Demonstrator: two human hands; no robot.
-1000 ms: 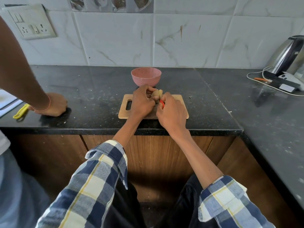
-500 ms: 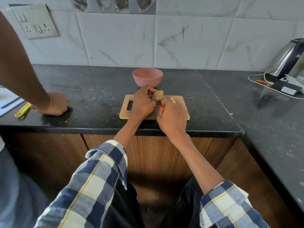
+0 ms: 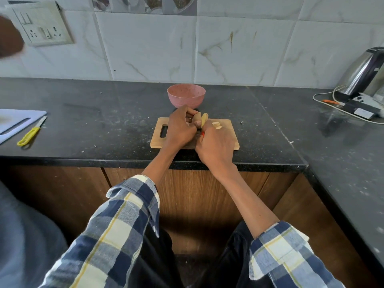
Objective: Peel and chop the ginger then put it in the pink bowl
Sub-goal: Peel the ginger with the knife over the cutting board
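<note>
Over the wooden cutting board (image 3: pixel 227 142), my left hand (image 3: pixel 179 129) grips a brown piece of ginger (image 3: pixel 197 118). A pale cut slice (image 3: pixel 204 119) stands against its end. My right hand (image 3: pixel 216 148) grips a knife with a red handle (image 3: pixel 202 134); the blade is mostly hidden between my hands. Several pale ginger pieces (image 3: pixel 217 125) lie on the board to the right of my hands. The pink bowl (image 3: pixel 186 98) stands just behind the board, and I see nothing inside it.
A yellow-handled knife (image 3: pixel 31 133) and a white cutting board (image 3: pixel 14 123) lie at the counter's left. A steel kettle (image 3: pixel 365 73) with its cable sits at the back right. Another person's arm (image 3: pixel 8 38) is at the top left by the wall socket.
The other person's hand has lifted off the counter at the left. A pale slice now stands off the ginger's end, and cut pieces show on the board.
</note>
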